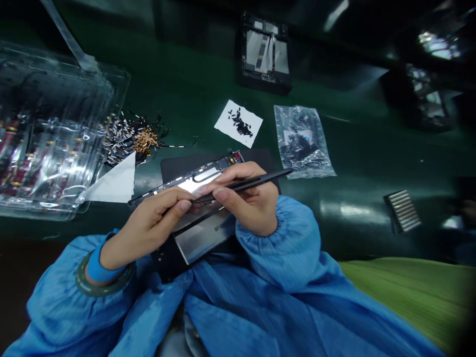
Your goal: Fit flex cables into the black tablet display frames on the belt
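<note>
In the head view, my right hand (250, 196) is closed around slim black tweezers (260, 181), whose wide end points to the right. Their tip reaches my left hand (159, 215), where thumb and forefinger pinch together. Whatever is between those fingertips is too small or hidden to make out. Under both hands lies an opened tablet-like device (208, 240) with silvery panels, tilted on the table. A long circuit board (178, 179) with small parts runs along its upper edge. My hands cover the middle of the device.
White paper (226, 123) with small black pieces lies beyond the device, beside a clear plastic bag (305, 148) of dark parts. To the left are a heap of small cables (130, 139) and stacked clear trays (48, 134). A black device stack (265, 54) stands farther back.
</note>
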A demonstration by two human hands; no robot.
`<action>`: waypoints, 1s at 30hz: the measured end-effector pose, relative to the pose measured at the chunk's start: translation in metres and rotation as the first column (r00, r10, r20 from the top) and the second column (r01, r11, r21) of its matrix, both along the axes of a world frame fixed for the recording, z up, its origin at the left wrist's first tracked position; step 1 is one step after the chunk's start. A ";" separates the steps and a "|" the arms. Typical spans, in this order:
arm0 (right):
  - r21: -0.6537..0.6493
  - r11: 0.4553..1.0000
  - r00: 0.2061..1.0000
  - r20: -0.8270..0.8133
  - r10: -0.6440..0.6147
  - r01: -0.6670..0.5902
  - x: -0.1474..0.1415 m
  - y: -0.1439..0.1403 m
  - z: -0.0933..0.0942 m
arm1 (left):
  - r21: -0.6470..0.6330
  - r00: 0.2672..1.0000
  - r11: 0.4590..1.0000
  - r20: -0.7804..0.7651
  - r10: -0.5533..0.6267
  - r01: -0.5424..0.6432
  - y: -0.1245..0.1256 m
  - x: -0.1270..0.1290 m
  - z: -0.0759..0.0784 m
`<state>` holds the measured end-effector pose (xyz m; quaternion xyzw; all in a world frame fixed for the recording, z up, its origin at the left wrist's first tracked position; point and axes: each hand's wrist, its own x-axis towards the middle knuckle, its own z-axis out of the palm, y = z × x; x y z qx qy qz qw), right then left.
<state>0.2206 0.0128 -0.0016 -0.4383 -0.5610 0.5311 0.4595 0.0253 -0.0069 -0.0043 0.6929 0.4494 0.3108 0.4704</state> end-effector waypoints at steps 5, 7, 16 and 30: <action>-0.123 0.987 0.988 -0.108 -0.113 0.100 -0.009 0.001 0.002 | -0.106 0.993 0.994 0.113 0.040 -0.028 -0.004 0.002 0.001; -0.193 0.977 0.980 -0.157 -0.123 0.092 -0.012 0.004 0.003 | -0.147 0.986 0.988 0.156 0.062 -0.039 -0.005 0.004 0.003; -0.485 0.871 0.950 -0.301 -0.079 -0.082 -0.014 0.015 -0.002 | -0.252 0.969 0.965 0.214 0.124 -0.068 -0.006 0.009 0.008; -0.576 0.811 0.898 -0.402 -0.177 -0.099 -0.013 0.019 0.003 | -0.298 0.944 0.945 0.251 0.216 -0.137 -0.006 0.012 0.012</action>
